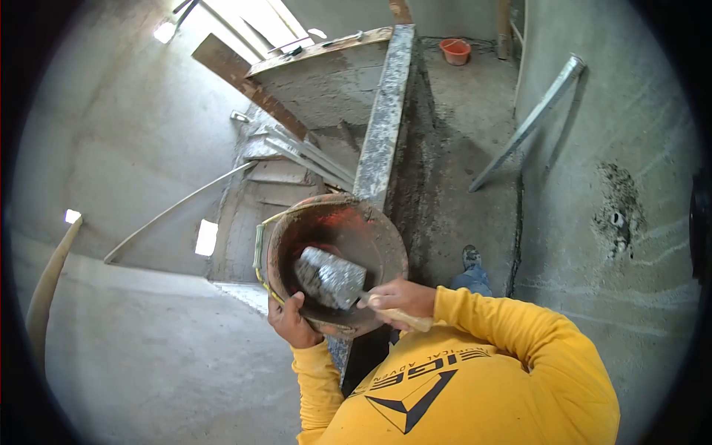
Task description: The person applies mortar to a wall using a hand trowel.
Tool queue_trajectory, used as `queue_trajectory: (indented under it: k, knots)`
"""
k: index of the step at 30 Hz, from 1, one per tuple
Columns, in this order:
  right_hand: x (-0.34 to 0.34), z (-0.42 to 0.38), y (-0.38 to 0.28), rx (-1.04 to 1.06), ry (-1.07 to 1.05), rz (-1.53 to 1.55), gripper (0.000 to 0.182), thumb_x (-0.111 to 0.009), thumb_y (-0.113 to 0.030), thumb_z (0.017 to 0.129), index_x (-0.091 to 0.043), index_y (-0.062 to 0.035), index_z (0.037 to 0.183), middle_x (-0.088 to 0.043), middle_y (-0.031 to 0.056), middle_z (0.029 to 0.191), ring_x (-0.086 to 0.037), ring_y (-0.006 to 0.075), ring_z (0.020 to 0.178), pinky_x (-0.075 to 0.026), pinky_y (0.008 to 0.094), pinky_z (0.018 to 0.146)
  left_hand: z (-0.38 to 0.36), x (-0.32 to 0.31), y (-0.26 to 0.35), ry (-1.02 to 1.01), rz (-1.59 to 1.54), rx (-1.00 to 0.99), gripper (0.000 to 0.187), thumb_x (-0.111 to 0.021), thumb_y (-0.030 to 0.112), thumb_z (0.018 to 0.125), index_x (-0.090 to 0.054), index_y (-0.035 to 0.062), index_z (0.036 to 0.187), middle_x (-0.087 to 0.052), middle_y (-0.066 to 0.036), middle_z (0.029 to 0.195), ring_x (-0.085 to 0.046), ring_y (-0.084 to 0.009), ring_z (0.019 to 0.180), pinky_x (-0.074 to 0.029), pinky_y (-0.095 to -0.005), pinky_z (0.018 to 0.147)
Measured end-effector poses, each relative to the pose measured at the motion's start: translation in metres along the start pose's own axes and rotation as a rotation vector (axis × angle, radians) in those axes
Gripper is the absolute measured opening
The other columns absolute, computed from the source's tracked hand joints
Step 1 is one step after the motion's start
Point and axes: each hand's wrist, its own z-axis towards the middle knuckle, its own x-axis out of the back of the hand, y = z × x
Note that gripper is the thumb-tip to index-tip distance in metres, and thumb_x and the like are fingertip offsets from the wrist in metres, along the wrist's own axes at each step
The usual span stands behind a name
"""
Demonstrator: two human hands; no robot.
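A large round bucket [337, 199] with a dirty rim rests at the near end of a narrow wall top. My left hand [294, 322] grips its lower left rim, the thumb over the edge. In my right hand [406, 300] is the wooden handle of a trowel [343, 280], whose metal blade is inside the bucket. Wet grey mortar [310, 276] lies around and partly under the blade. The bucket's handle, with a pale grip [259, 246], hangs at its left side.
The wall top [382, 141] runs away from me. Metal bars [311, 157] lie over steps on the left. A long metal straightedge [528, 122] leans on the right wall. An orange-red bucket [455, 52] stands on the floor [475, 96] at the back.
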Motion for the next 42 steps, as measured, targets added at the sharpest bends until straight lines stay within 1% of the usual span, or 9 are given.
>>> queue_trajectory:
  k: [5, 15, 20, 24, 29, 32, 37, 39, 42]
  knots:
    - [0.01, -0.033, -0.012, 0.193, 0.06, 0.228, 0.05, -0.057, -0.033, 0.102, -0.052, 0.0021, 0.136, -0.054, 0.0047, 0.078, -0.054, 0.0124, 0.05, -0.046, 0.0266, 0.044, 0.014, 0.007, 0.005, 0.043, -0.041, -0.021, 0.04, -0.057, 0.005, 0.081, -0.061, -0.0039, 0.12, -0.066, -0.013, 0.114, -0.064, -0.0248, 0.103, -0.052, -0.0359, 0.095]
    - [0.061, -0.083, -0.016, 0.51, 0.487, 0.39, 0.057, -0.061, -0.031, 0.096, -0.045, -0.0031, 0.143, -0.056, 0.0057, 0.089, -0.056, 0.0114, 0.056, -0.049, 0.0255, 0.049, 0.037, 0.04, 0.001, 0.107, -0.439, 0.242, 0.047, -0.056, 0.007, 0.081, -0.059, -0.0047, 0.126, -0.064, -0.018, 0.125, -0.064, -0.0317, 0.112, -0.053, -0.042, 0.099]
    - [0.099, -0.098, -0.012, 0.643, 0.683, 0.473, 0.049, -0.056, -0.023, 0.099, -0.046, -0.001, 0.142, -0.057, 0.0055, 0.089, -0.057, 0.0116, 0.058, -0.05, 0.0268, 0.048, 0.047, 0.069, 0.015, 0.157, -0.424, 0.316, 0.045, -0.057, 0.014, 0.084, -0.06, -0.0036, 0.126, -0.064, -0.016, 0.126, -0.063, -0.0296, 0.113, -0.052, -0.0422, 0.1]
    - [0.113, -0.08, -0.017, 0.791, 1.085, 0.195, 0.052, -0.059, -0.016, 0.098, -0.042, -0.0009, 0.145, -0.056, 0.0044, 0.081, -0.056, 0.0108, 0.054, -0.05, 0.028, 0.046, 0.051, 0.128, 0.002, 0.111, -0.13, 0.108, 0.045, -0.056, 0.019, 0.087, -0.06, -0.0036, 0.126, -0.063, -0.015, 0.128, -0.061, -0.0288, 0.115, -0.05, -0.041, 0.102]
    - [0.14, 0.024, -0.003, 0.645, 1.509, 0.179, 0.056, -0.062, -0.013, 0.096, -0.039, -0.008, 0.147, -0.057, 0.0026, 0.073, -0.056, 0.0121, 0.052, -0.051, 0.0306, 0.045, 0.04, 0.104, 0.036, 0.332, -0.158, 0.189, 0.046, -0.058, 0.019, 0.087, -0.059, -0.0032, 0.127, -0.063, -0.015, 0.125, -0.062, -0.0293, 0.113, -0.05, -0.0424, 0.1]
    - [0.189, 0.066, 0.048, 0.404, 1.296, -0.244, 0.053, -0.062, -0.018, 0.095, -0.043, -0.0076, 0.143, -0.059, 0.0035, 0.078, -0.059, 0.013, 0.056, -0.052, 0.0334, 0.049, 0.037, 0.093, 0.04, 0.487, -0.151, 0.211, 0.043, -0.058, 0.018, 0.087, -0.06, -0.0031, 0.124, -0.063, -0.013, 0.124, -0.061, -0.0293, 0.11, -0.05, -0.0417, 0.098]
    - [0.178, -0.002, -0.001, 0.504, 0.987, 0.101, 0.039, -0.06, -0.018, 0.092, -0.058, -0.0074, 0.129, -0.061, 0.0033, 0.08, -0.061, 0.0119, 0.063, -0.053, 0.0315, 0.057, 0.026, 0.08, 0.05, 0.528, -0.13, 0.198, 0.046, -0.06, 0.021, 0.085, -0.061, 0.0001, 0.126, -0.063, -0.013, 0.126, -0.062, -0.0303, 0.11, -0.05, -0.0432, 0.099]
    - [0.241, -0.006, 0.018, 0.449, 1.027, 0.072, 0.033, -0.06, -0.02, 0.093, -0.063, -0.0029, 0.122, -0.064, 0.0059, 0.081, -0.064, 0.0133, 0.067, -0.053, 0.0305, 0.061, 0.027, 0.088, 0.045, 0.544, -0.151, 0.233, 0.049, -0.061, 0.022, 0.084, -0.061, 0.0005, 0.127, -0.063, -0.013, 0.126, -0.062, -0.0306, 0.11, -0.05, -0.0438, 0.099]
    - [0.33, 0.004, 0.034, 0.204, 1.263, -0.427, 0.035, -0.061, -0.022, 0.095, -0.061, 0.0019, 0.12, -0.07, 0.0144, 0.09, -0.07, 0.0208, 0.074, -0.056, 0.0351, 0.069, 0.033, 0.09, 0.039, 0.547, -0.146, 0.287, 0.042, -0.059, 0.022, 0.085, -0.06, 0.0018, 0.122, -0.066, -0.013, 0.12, -0.066, -0.0291, 0.104, -0.055, -0.0417, 0.093]
